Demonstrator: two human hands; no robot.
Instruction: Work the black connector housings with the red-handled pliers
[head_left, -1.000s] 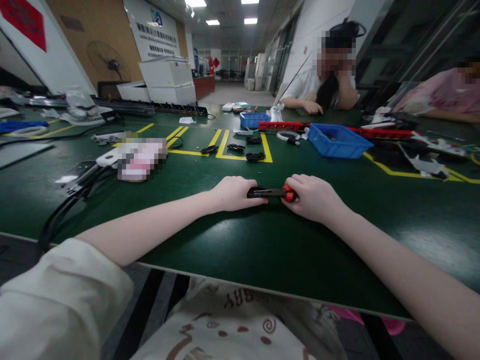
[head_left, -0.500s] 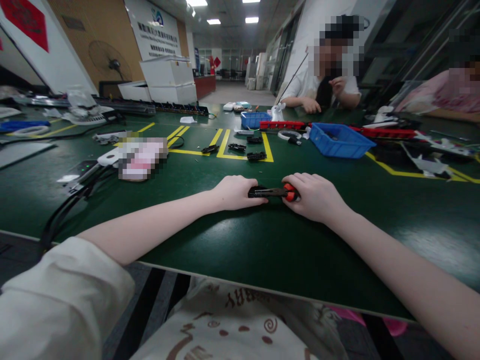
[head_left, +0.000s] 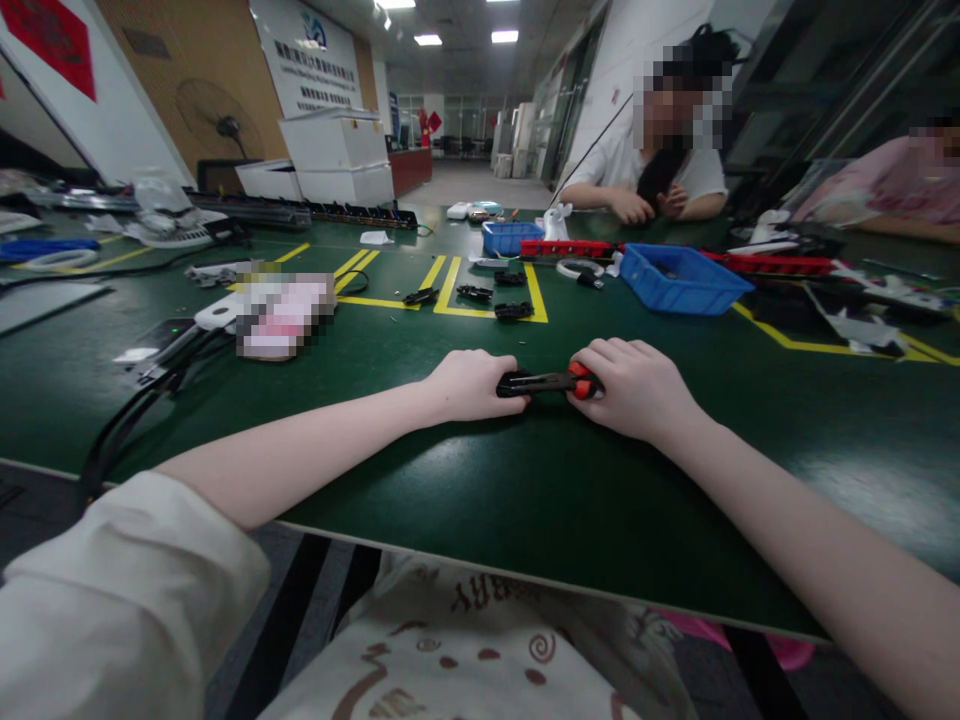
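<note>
My right hand (head_left: 634,390) is closed round the red handles of a pair of pliers (head_left: 555,383), whose dark jaws point left. Between the thumb and fingers of my left hand (head_left: 472,385) is a small black part (head_left: 512,384), mostly covered by the fingers. The plier tips meet this part; whether they grip it or only touch it cannot be made out. Both hands are just above the green table, near its front edge. Beyond them, several similar black parts, one of them a black piece (head_left: 514,311), lie in and beside a yellow-taped rectangle.
A blue bin (head_left: 682,280) stands at the right, a smaller blue bin (head_left: 511,238) farther back. A red strip (head_left: 574,249) runs between them. To the left lie a pink phone-like object (head_left: 281,325) and black cables (head_left: 150,410). Two people sit across the table.
My right hand and the pliers have shifted very slightly to the right. My left hand stays nearly in place. Across the table, a person's hands have come lower and closer together.
</note>
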